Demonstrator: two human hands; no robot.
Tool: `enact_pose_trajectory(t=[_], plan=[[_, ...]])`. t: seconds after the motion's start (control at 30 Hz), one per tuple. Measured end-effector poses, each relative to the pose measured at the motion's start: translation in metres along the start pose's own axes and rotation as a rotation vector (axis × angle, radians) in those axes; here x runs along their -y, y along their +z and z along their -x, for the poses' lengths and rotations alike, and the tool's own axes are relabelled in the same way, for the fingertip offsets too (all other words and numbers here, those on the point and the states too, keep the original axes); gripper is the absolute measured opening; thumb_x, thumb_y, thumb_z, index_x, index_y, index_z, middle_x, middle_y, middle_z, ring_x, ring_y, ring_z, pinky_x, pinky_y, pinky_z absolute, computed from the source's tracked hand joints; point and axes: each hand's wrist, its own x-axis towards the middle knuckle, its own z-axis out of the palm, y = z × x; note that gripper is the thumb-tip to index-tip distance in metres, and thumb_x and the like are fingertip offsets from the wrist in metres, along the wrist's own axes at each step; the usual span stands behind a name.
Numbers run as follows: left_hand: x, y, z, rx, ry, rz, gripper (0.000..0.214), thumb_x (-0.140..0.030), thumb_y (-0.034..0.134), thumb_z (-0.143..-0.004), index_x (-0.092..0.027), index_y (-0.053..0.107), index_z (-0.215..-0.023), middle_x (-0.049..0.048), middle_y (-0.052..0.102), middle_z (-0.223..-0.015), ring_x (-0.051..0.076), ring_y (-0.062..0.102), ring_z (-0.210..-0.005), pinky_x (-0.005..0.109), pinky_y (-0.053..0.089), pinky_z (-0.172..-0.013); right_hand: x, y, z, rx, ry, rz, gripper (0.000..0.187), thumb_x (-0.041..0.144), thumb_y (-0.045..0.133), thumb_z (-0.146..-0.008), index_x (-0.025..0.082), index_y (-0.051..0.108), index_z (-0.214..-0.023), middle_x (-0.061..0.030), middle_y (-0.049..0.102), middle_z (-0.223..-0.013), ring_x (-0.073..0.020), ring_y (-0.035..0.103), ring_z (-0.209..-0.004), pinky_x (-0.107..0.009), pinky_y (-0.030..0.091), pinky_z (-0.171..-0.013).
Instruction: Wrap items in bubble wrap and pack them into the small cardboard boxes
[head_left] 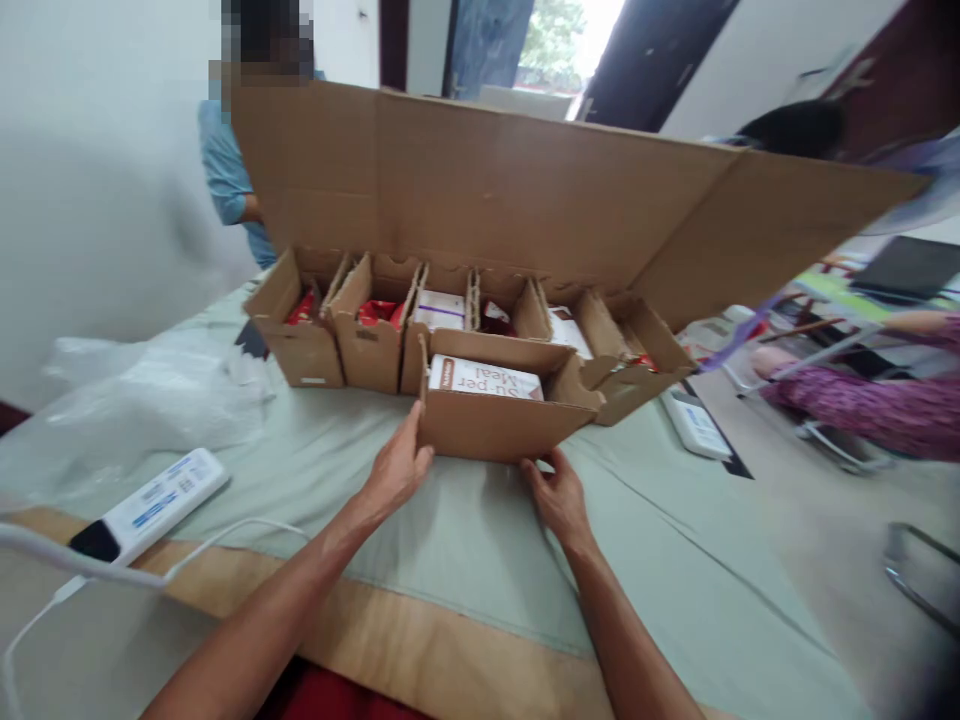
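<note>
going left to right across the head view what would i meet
Crumpled clear plastic, left hand, white "Meal" pack, right hand, white device near the table's right edge, another person's purple clothing.

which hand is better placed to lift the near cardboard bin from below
Probably the right hand: it sits at the lower front edge of the cardboard bin, while the left hand reaches higher along its left end.

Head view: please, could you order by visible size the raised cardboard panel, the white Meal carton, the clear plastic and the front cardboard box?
1. Raised cardboard panel
2. Clear plastic
3. Front cardboard box
4. White Meal carton, partly hidden inside that box
</note>
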Motion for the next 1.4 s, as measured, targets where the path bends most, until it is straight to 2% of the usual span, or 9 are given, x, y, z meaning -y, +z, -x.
enact_pose_trajectory(t=[0.13, 0.3, 0.5, 0.63, 0.9, 1.03, 1.13, 1.27, 1.4], plan=[[0.014, -0.026, 0.035, 0.063, 0.006, -0.123, 0.067, -0.028, 0.059, -0.085, -0.021, 0.045, -0.15, 0.0143, 0.06, -0.146, 0.031, 0.057, -0.132, 0.051, 0.045, -0.112, -0.007, -0.017, 0.011, -0.007, 0.073, 0.156, 0.027, 0.047, 0.059, -0.074, 0.025, 0.068, -0.087, -0.0123, 0.076, -0.08, -0.0292, 0.067, -0.063, -0.042, 0.051, -0.062], [0.032, -0.061, 0.091, 0.098, -0.046, -0.234, 0.052, -0.026, 0.063, -0.082, -0.02, 0.062, -0.134, 0.0168, 0.062, -0.142, 0.036, 0.054, -0.136, 0.058, 0.04, -0.115, 0.019, 0.002, 0.033, 0.262, -0.037, 0.236, 0.031, 0.051, 0.055, -0.083, 0.027, 0.075, -0.083, -0.009, 0.08, -0.082, -0.0312, 0.074, -0.076, -0.043, 0.057, -0.07], [0.039, -0.066, 0.125, 0.176, 0.029, -0.373, 0.056, -0.018, 0.063, -0.08, -0.02, 0.058, -0.136, 0.0165, 0.049, -0.154, 0.036, 0.04, -0.147, 0.06, 0.033, -0.121, 0.121, 0.095, 0.051, 0.548, -0.58, 0.091, 0.025, 0.034, 0.054, -0.097, 0.026, 0.077, -0.098, -0.0061, 0.08, -0.095, -0.0243, 0.075, -0.087, -0.039, 0.06, -0.082], [0.043, -0.061, 0.134, 0.146, 0.073, -0.337, 0.058, -0.017, 0.063, -0.081, -0.018, 0.055, -0.138, 0.0157, 0.052, -0.151, 0.035, 0.037, -0.148, 0.061, 0.027, -0.124, 0.179, 0.152, 0.047, 0.678, -0.82, 0.114, 0.023, 0.021, 0.056, -0.097, 0.024, 0.075, -0.109, -0.0063, 0.079, -0.109, -0.023, 0.072, -0.103, -0.038, 0.057, -0.094], [0.049, -0.056, 0.14, 0.081, 0.067, -0.321, 0.042, -0.02, 0.062, -0.088, -0.016, 0.062, -0.13, 0.016, 0.047, -0.157, 0.035, 0.034, -0.151, 0.059, 0.028, -0.126, 0.283, 0.279, -0.001, 0.747, -0.887, 0.391, 0.036, 0.018, 0.059, -0.097, 0.018, 0.066, -0.132, -0.0106, 0.069, -0.133, -0.0257, 0.059, -0.124, -0.037, 0.045, -0.103], [0.052, -0.055, 0.139, 0.073, 0.069, -0.286, 0.04, -0.022, 0.062, -0.088, -0.017, 0.063, -0.128, 0.0149, 0.048, -0.157, 0.034, 0.035, -0.151, 0.059, 0.029, -0.126, 0.296, 0.326, -0.006, 0.727, -0.9, 0.508, 0.04, 0.02, 0.066, -0.093, 0.016, 0.065, -0.133, -0.0135, 0.072, -0.127, -0.0285, 0.057, -0.121, -0.039, 0.042, -0.098], [0.053, -0.057, 0.139, 0.071, 0.058, -0.247, 0.038, -0.023, 0.061, -0.089, -0.019, 0.064, -0.127, 0.0132, 0.05, -0.156, 0.033, 0.036, -0.151, 0.057, 0.029, -0.127, 0.283, 0.324, -0.005, 0.725, -0.898, 0.522, 0.021, 0.019, 0.058, -0.096, 0.019, 0.074, -0.11, -0.0104, 0.077, -0.109, -0.0267, 0.061, -0.108, -0.038, 0.039, -0.091], [0.052, -0.059, 0.139, 0.079, 0.046, -0.218, 0.038, -0.022, 0.062, -0.089, -0.018, 0.065, -0.127, 0.0139, 0.053, -0.153, 0.033, 0.038, -0.149, 0.058, 0.028, -0.127, 0.267, 0.294, -0.013, 0.673, -0.865, 0.546, 0.022, 0.016, 0.054, -0.096, 0.018, 0.076, -0.099, -0.0103, 0.077, -0.102, -0.0268, 0.061, -0.103, -0.038, 0.036, -0.088], [0.051, -0.06, 0.139, 0.056, 0.055, -0.207, 0.036, -0.018, 0.061, -0.089, -0.018, 0.066, -0.124, 0.014, 0.055, -0.151, 0.033, 0.041, -0.147, 0.06, 0.029, -0.126, 0.26, 0.269, -0.027, 0.692, -0.823, 0.587, 0.022, 0.019, 0.061, -0.094, 0.017, 0.075, -0.11, -0.0114, 0.076, -0.113, -0.0284, 0.062, -0.107, -0.038, 0.038, -0.088]])
